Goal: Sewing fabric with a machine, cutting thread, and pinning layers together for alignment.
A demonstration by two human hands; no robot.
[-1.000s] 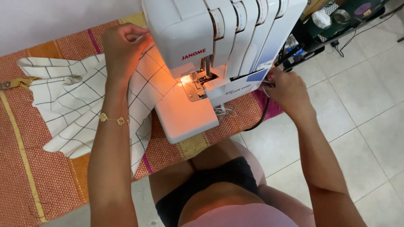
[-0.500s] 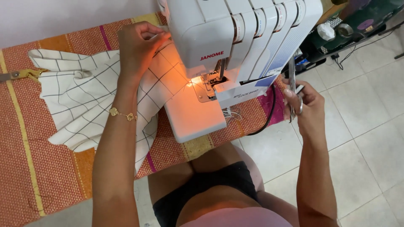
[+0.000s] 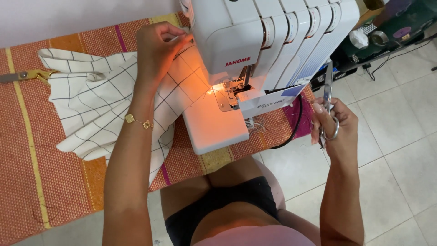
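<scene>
Head view: scissors (image 3: 327,98) beside machine (image 3: 255,54) edge.

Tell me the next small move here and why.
Probably bring the scissors in the right hand toward the lit needle area: the left hand pinches the checked fabric behind the machine, while the blades point up, away from the cloth.

pale tiled floor (image 3: 391,136) with grey grout; plain white wall (image 3: 68,18) along top edge; woven orange striped mat (image 3: 41,182) covering floor at left.
</scene>
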